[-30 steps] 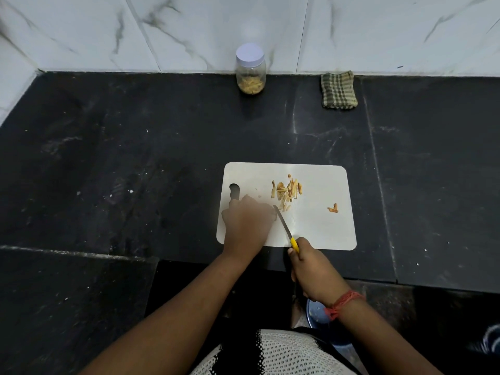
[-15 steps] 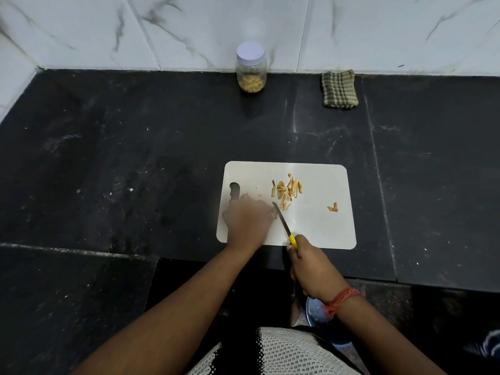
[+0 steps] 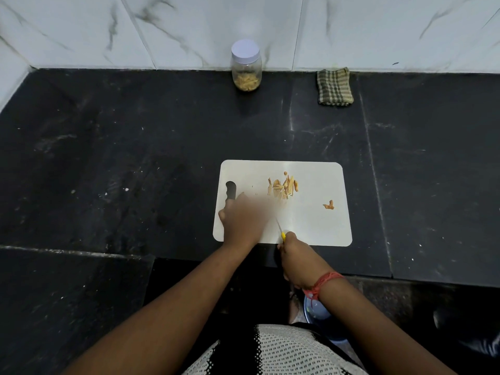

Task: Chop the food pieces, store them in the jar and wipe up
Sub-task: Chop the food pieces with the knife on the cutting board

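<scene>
- The right hand (image 3: pixel 296 257), nearest the body, grips the yellow handle of a small knife (image 3: pixel 280 230); its thin blade angles up over the white cutting board (image 3: pixel 319 226). The knife looks light and stiff, best held by the handle, as it is.
- The left hand (image 3: pixel 243 217) lies on the board's left part, just below its handle slot. It is blurred, so I cannot tell whether the fingers are flat or curled on something.
- The board lies flat on the black counter (image 3: pixel 108 171). It looks thin, rigid and smooth, so it may slide unless pressed down.
- The food pieces (image 3: pixel 282 186) sit in a loose heap near the board's middle, with one stray piece (image 3: pixel 329 205) well apart to the right. They look small, light and dry-ish, easy to scatter; scooping or sweeping would suit them better than pinching.
- Far back against the wall, the jar (image 3: pixel 246 67) stands upright with its lid on, some pieces already inside. It looks clear and possibly breakable; grasp its body.
- To its right lies the folded checked cloth (image 3: pixel 335 87), soft and limp.
</scene>
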The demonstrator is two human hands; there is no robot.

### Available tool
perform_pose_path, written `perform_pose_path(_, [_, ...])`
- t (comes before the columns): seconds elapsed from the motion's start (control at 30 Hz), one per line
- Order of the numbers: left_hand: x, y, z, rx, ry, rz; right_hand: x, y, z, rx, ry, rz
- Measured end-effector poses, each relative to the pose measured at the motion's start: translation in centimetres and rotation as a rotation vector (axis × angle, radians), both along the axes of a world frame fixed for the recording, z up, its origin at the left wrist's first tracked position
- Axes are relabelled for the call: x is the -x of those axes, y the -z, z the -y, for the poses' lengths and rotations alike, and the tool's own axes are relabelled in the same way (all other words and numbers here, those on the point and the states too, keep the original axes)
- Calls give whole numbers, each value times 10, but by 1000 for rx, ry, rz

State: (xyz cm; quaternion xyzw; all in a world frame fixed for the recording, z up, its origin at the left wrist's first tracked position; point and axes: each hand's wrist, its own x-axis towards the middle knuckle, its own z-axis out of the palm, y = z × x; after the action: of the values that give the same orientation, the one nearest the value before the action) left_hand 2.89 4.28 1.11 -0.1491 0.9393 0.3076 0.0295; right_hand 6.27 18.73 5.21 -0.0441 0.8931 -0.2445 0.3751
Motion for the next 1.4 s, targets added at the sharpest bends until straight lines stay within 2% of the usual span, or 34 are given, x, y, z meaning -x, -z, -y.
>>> perform_pose_path(0.23, [-3,-2,-5,-26,-56,-1,-1,1,-1,-7,25,7])
perform_pose_path(0.47, [-3,0,-5,-44,-72,-16,-17,9,-11,-33,-53,-104])
perform_pose_path(0.73, [-4,-1,-6,-38,-66,-26,-35,3,-27,28,13,-15])
perform_pose_path(0.9, [-5,-1,-5,-54,-57,-34,-40,-11,-38,290,244,198])
perform_pose_path(1.03, [-5,0,-4,-63,-56,-38,-38,-11,-36,368,334,153])
perform_pose_path(1.4, [-6,-1,-4,13,-36,-37,-15,-6,-12,261,219,46])
